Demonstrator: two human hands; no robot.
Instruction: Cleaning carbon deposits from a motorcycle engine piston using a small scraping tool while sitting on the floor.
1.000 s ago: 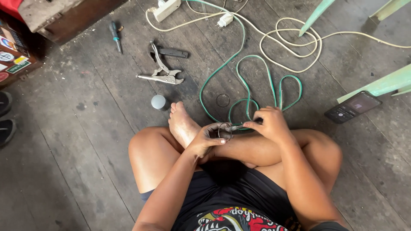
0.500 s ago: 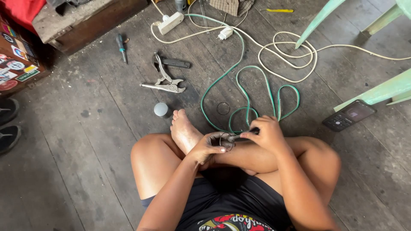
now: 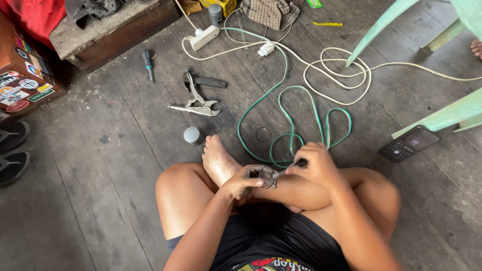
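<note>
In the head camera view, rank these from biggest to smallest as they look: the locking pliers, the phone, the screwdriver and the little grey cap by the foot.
1. Locking pliers and phone: similar in extent, too close to rank.
2. Screwdriver.
3. Grey cap, clearly smallest.

The person wears dark, near-black shorts [image 3: 281,236] and is barefoot, one bare foot [image 3: 218,160] showing toward twelve o'clock of the lap. At six o'clock, at the bottom edge, a dark garment carries a red, white and yellow printed patch [image 3: 273,264]. Both forearms are sleeveless; the left hand [image 3: 248,181] and right hand [image 3: 316,165] wear no gloves.
</note>
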